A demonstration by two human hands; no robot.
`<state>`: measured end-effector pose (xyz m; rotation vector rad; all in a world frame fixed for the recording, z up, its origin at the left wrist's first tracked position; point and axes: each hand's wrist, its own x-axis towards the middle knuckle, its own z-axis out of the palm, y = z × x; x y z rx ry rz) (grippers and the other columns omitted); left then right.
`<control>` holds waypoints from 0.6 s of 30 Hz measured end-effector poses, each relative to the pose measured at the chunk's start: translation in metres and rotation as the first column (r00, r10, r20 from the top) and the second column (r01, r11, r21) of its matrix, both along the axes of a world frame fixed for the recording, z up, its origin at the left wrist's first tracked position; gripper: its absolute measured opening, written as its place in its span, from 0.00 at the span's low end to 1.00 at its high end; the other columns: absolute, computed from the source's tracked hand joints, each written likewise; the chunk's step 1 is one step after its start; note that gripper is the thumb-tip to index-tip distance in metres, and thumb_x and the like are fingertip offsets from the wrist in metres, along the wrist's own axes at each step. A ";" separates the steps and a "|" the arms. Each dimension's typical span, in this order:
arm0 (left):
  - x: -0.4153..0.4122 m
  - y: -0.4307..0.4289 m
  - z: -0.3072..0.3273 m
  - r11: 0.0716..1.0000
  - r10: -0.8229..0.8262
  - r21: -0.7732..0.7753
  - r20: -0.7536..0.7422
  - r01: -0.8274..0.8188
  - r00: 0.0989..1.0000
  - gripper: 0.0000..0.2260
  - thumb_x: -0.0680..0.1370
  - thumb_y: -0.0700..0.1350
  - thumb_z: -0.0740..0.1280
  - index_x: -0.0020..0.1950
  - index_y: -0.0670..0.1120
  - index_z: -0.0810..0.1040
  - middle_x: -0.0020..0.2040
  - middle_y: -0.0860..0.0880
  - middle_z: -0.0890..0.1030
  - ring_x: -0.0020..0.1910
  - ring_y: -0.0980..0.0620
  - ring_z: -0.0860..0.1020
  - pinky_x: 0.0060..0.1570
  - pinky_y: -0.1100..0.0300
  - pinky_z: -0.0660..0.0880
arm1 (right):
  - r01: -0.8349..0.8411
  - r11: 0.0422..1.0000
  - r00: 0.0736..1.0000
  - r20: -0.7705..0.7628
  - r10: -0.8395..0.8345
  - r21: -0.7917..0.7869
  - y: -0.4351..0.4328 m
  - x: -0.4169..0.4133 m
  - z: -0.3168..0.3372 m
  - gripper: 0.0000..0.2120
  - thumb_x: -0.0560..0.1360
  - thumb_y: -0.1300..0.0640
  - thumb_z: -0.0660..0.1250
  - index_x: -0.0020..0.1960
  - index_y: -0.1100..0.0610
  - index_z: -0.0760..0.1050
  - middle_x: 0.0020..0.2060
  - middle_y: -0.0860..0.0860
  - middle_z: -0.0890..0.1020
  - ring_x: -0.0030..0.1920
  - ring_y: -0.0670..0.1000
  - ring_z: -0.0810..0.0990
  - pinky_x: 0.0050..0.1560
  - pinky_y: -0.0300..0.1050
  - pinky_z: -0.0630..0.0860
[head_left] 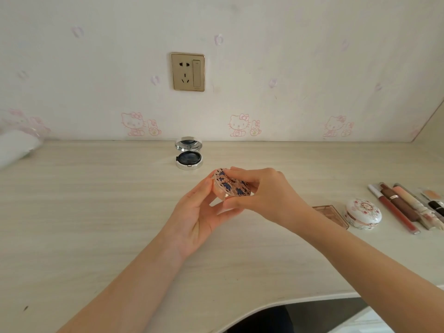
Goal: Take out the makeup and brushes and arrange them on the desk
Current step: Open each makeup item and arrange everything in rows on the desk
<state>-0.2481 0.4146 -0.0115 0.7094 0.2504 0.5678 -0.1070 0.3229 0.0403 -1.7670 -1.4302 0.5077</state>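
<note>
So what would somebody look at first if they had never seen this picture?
Probably the middle, where the left hand and right hand hold a round gold compact with blue flowers on its lid, over the desk. Behind it, near the wall, an open silver compact shows its mirror. At the right edge lies a row of lip tubes beside a white flowery case.
</note>
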 end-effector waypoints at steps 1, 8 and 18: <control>0.000 0.001 0.000 1.000 0.001 -0.005 0.003 -0.001 1.000 0.16 0.81 0.46 0.61 0.67 0.41 0.74 0.62 0.41 0.79 0.58 0.38 0.79 0.51 0.44 0.78 | 0.006 1.000 1.000 -0.002 -0.006 -0.002 0.001 -0.002 0.000 0.30 0.60 0.50 0.80 0.60 0.39 0.77 0.64 0.43 0.77 0.61 0.34 0.73 0.56 0.27 0.69; -0.004 0.002 0.003 0.999 0.006 -0.040 0.050 -0.004 0.999 0.22 0.77 0.49 0.66 0.68 0.40 0.73 0.63 0.38 0.77 0.58 0.40 0.80 0.50 0.48 0.79 | 0.047 0.997 0.998 0.033 -0.049 0.063 0.006 -0.019 -0.003 0.30 0.63 0.46 0.77 0.64 0.41 0.76 0.48 0.36 0.83 0.50 0.35 0.79 0.51 0.29 0.74; -0.008 0.004 0.006 0.998 -0.050 0.030 0.039 0.049 0.998 0.18 0.80 0.46 0.63 0.67 0.37 0.73 0.64 0.35 0.76 0.59 0.37 0.78 0.53 0.43 0.77 | -0.081 0.996 0.994 -0.072 0.079 -0.037 -0.001 0.002 0.015 0.23 0.67 0.52 0.76 0.61 0.40 0.78 0.53 0.35 0.82 0.55 0.33 0.78 0.59 0.35 0.72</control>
